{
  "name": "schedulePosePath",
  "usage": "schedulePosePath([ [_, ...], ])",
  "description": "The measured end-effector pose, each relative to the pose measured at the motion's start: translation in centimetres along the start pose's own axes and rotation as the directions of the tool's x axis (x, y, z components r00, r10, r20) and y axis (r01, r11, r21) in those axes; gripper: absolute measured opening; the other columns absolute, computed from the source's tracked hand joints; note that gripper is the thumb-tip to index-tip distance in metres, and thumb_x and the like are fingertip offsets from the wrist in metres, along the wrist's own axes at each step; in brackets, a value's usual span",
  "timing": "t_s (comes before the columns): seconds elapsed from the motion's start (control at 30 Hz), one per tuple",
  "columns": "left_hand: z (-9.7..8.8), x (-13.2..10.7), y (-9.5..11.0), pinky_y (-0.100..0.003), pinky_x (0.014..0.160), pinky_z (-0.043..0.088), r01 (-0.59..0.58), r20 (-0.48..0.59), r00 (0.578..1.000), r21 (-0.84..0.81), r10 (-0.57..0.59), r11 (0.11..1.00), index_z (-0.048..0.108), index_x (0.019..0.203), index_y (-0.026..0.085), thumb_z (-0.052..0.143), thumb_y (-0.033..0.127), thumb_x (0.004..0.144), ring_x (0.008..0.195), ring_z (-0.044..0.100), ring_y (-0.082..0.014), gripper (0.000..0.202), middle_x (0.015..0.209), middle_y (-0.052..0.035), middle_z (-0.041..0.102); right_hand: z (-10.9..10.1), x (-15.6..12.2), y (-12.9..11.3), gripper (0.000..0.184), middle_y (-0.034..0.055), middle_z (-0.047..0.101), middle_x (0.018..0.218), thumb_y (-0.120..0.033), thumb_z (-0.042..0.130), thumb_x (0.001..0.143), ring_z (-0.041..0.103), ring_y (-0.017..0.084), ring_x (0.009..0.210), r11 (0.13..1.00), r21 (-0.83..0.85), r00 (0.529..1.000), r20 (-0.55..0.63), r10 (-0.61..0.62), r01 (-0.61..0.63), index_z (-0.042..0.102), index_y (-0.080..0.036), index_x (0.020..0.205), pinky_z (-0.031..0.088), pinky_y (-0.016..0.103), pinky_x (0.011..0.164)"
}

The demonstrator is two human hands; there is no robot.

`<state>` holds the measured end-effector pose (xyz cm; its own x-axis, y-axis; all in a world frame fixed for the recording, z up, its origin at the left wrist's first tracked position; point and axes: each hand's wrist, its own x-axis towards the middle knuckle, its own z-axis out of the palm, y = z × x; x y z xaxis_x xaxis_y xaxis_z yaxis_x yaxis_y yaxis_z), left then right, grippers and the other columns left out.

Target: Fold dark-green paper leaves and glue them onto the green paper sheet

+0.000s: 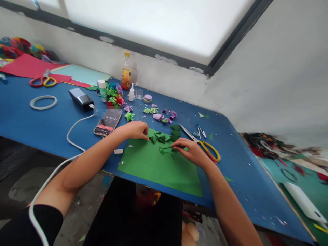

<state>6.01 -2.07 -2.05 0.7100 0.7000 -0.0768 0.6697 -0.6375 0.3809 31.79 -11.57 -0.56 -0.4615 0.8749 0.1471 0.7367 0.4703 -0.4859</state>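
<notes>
A green sheet of paper (pixel 156 169) lies on the blue table in front of me. Several dark green folded paper pieces (pixel 161 137) rest along its far edge. My left hand (pixel 138 130) is closed at the sheet's far left corner, beside these pieces; whatever its fingertips pinch, if anything, is hidden. Over the sheet's right part, my right hand (pixel 189 151) pinches a thin green paper scrap (pixel 166 148) that trails to the left. Dark green paper leaves (pixel 175 132) lie just beyond my right hand. Yellow-and-red-handled scissors (pixel 202 142) lie to its right, blades partly apart.
Purple and green folded paper flowers (pixel 164 117) lie farther back, near a juice bottle (pixel 126 71) and a glue stick (pixel 102 90). A phone (pixel 108 122) sits by my left forearm. A white cable (pixel 69 136) crosses the table's left front edge. Small blue scissors (pixel 201 131) lie right.
</notes>
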Motion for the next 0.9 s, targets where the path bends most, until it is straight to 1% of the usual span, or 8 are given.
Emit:
schedulePosePath([
  [0.13, 0.0, -0.1, 0.1, -0.025, 0.059, 0.039, -0.012, 0.057, 0.998, 0.002, 0.012, 1.0, 0.067, 0.081, 0.017, 0.058, 0.026, 0.071, 0.073, 0.061, -0.0173, 0.016, 0.083, -0.0048, 0.069, 0.7, -0.5, 0.5, 0.018, 0.007, 0.067, 0.082, -0.03, 0.052, 0.082, 0.062, 0.018, 0.074, 0.999, 0.034, 0.998, -0.062, -0.007, 0.009, 0.067, -0.02, 0.083, 0.051, 0.032, 0.067],
  [0.33, -0.4, -0.2, -0.3, -0.025, 0.058, 0.038, 0.014, 0.034, 0.999, 0.035, -0.015, 0.999, 0.066, 0.084, 0.017, 0.053, 0.025, 0.074, 0.069, 0.059, -0.0162, 0.019, 0.083, -0.0042, 0.069, 0.9, -1.0, 0.7, 0.019, 0.007, 0.066, 0.081, -0.031, 0.052, 0.083, 0.062, 0.018, 0.072, 0.999, 0.033, 0.997, -0.077, -0.007, 0.01, 0.067, -0.02, 0.083, 0.05, 0.032, 0.067],
  [0.47, -0.6, -0.3, -0.4, -0.024, 0.059, 0.038, 0.005, -0.045, 0.999, 0.057, -0.002, 0.998, 0.065, 0.085, 0.017, 0.051, 0.027, 0.075, 0.07, 0.058, -0.0159, 0.02, 0.083, -0.0037, 0.068, 1.2, -1.1, 0.4, 0.019, 0.0072, 0.065, 0.082, -0.03, 0.051, 0.084, 0.062, 0.017, 0.072, 0.999, 0.028, 0.996, -0.082, -0.022, 0.025, 0.067, -0.02, 0.085, 0.05, 0.031, 0.066],
  [0.6, -0.7, -0.5, 0.1, -0.025, 0.061, 0.039, -0.005, -0.137, 0.99, 0.099, 0.019, 0.995, 0.064, 0.087, 0.017, 0.051, 0.029, 0.077, 0.07, 0.058, -0.0155, 0.02, 0.083, -0.0041, 0.067, 1.7, -1.1, -0.1, 0.017, 0.0068, 0.065, 0.083, -0.027, 0.051, 0.084, 0.062, 0.017, 0.074, 0.997, 0.019, 0.991, -0.114, -0.069, 0.072, 0.066, -0.021, 0.087, 0.05, 0.03, 0.067],
  [0.67, -0.8, -0.6, 0.5, -0.024, 0.061, 0.038, -0.016, -0.157, 0.987, 0.106, 0.033, 0.994, 0.064, 0.087, 0.017, 0.052, 0.029, 0.077, 0.069, 0.057, -0.015, 0.02, 0.082, -0.0041, 0.066, 2.1, -1.0, -0.5, 0.016, 0.0063, 0.066, 0.084, -0.026, 0.052, 0.085, 0.061, 0.017, 0.074, 0.996, 0.014, 0.982, -0.166, -0.086, 0.089, 0.066, -0.021, 0.088, 0.049, 0.03, 0.067],
  [0.73, -0.8, -0.8, 1.0, -0.024, 0.061, 0.038, -0.037, -0.164, 0.985, 0.105, 0.054, 0.994, 0.064, 0.087, 0.017, 0.052, 0.03, 0.078, 0.069, 0.057, -0.015, 0.02, 0.083, -0.0038, 0.066, 2.4, -1.0, -0.9, 0.015, 0.0057, 0.065, 0.084, -0.026, 0.053, 0.085, 0.061, 0.016, 0.073, 0.996, 0.003, 0.963, -0.257, -0.088, 0.092, 0.066, -0.021, 0.088, 0.049, 0.03, 0.068],
  [0.83, -0.9, -1.0, 1.4, -0.024, 0.061, 0.038, -0.088, -0.155, 0.983, 0.087, 0.101, 0.992, 0.065, 0.085, 0.018, 0.052, 0.03, 0.078, 0.072, 0.057, -0.0152, 0.019, 0.084, -0.003, 0.066, 2.7, -0.8, -1.6, 0.013, 0.005, 0.065, 0.084, -0.025, 0.054, 0.085, 0.06, 0.015, 0.071, 0.998, -0.024, 0.905, -0.419, -0.07, 0.066, 0.066, -0.021, 0.089, 0.049, 0.028, 0.066],
  [0.9, -0.9, -1.0, 1.5, -0.024, 0.062, 0.037, -0.122, -0.14, 0.981, 0.076, 0.132, 0.99, 0.065, 0.084, 0.019, 0.053, 0.031, 0.078, 0.073, 0.057, -0.0151, 0.019, 0.085, -0.0024, 0.066, 2.8, -0.7, -1.8, 0.013, 0.0049, 0.065, 0.083, -0.023, 0.055, 0.085, 0.06, 0.014, 0.068, 0.998, -0.043, 0.868, -0.493, -0.061, 0.046, 0.066, -0.02, 0.089, 0.049, 0.026, 0.063],
])
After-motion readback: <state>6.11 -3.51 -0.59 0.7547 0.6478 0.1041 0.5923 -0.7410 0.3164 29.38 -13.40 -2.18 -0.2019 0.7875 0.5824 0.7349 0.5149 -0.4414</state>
